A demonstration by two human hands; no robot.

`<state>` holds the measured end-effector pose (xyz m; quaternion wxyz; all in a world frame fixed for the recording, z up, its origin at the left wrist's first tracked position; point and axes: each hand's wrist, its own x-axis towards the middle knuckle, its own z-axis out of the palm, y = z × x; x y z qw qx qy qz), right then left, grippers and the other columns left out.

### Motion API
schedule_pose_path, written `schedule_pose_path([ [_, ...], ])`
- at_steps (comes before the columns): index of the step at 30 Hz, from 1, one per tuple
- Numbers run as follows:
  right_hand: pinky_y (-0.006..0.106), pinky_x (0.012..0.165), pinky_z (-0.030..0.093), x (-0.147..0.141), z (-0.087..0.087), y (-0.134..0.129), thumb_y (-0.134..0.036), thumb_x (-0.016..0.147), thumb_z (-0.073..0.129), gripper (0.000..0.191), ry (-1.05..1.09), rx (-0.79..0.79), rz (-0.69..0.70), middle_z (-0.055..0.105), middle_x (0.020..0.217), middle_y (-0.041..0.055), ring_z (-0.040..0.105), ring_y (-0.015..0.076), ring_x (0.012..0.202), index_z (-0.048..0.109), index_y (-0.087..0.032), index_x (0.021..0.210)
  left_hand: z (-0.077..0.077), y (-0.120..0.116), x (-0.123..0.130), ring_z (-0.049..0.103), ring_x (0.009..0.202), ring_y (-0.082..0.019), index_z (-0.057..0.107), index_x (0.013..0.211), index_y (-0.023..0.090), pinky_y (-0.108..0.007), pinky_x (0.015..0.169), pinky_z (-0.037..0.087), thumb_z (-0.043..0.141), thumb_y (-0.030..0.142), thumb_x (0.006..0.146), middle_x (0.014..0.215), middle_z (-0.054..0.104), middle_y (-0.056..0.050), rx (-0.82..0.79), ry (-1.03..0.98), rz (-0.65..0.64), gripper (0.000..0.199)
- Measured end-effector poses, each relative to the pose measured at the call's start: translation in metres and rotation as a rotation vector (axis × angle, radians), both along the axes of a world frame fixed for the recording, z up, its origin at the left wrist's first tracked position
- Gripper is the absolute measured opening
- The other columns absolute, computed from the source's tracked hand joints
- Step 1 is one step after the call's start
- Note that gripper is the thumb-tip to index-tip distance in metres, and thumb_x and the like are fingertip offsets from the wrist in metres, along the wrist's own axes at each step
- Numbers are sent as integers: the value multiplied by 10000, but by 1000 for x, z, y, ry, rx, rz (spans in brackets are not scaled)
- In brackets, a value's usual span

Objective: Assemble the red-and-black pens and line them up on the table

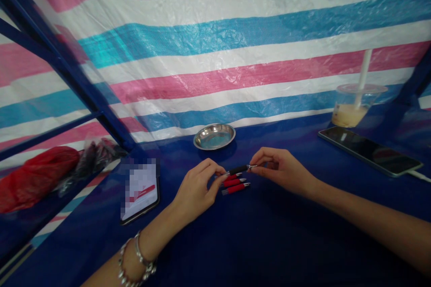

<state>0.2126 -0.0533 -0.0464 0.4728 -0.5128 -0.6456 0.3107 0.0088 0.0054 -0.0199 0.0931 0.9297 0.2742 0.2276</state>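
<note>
A pen with a black grip [238, 170] is held level between my two hands, a little above the blue table. My left hand [199, 184] pinches its left end between thumb and fingers. At the pointed silver end, the thumb and fingertips of my right hand [282, 168] are closed; whether they grip a separate tip piece is too small to tell. Several red pen pieces with silver tips lie side by side just below, the nearest red piece [235, 189] in plain view and the others partly covered by the black pen and my left fingers.
Behind the hands stands a shallow metal dish [215, 144]. A lit phone [143, 193] lies left; a dark phone [370, 150] with a white cable lies right, near a plastic cup with a straw [350, 114]. Striped sheeting [215, 45] hangs behind, and a red bag [43, 172] sits far left.
</note>
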Motion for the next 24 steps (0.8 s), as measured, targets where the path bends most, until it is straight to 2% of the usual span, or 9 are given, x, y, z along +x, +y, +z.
schedule_pose_path([
  [12,176,486,350,-2,1,-2,-217,716,554,111,-27,16,-42,599,710,10,506,69,576,550,-129,783,2,-3,1,461,634,-82,571,805,146,-197,607,372,465,235,802,772,536,-16,-53,2,-5,138],
  [19,173,472,345,-1,1,-2,-211,708,556,94,-80,17,-38,578,667,-1,491,66,554,563,-137,766,0,1,2,408,509,-62,584,784,148,-181,479,303,454,317,800,651,509,9,-289,49,59,213],
  [24,176,501,368,0,1,-2,-195,712,545,76,-90,50,-12,581,689,4,501,72,581,572,-142,760,-2,3,2,423,536,-80,579,794,127,-181,478,299,439,364,795,634,514,-2,-441,41,70,275],
])
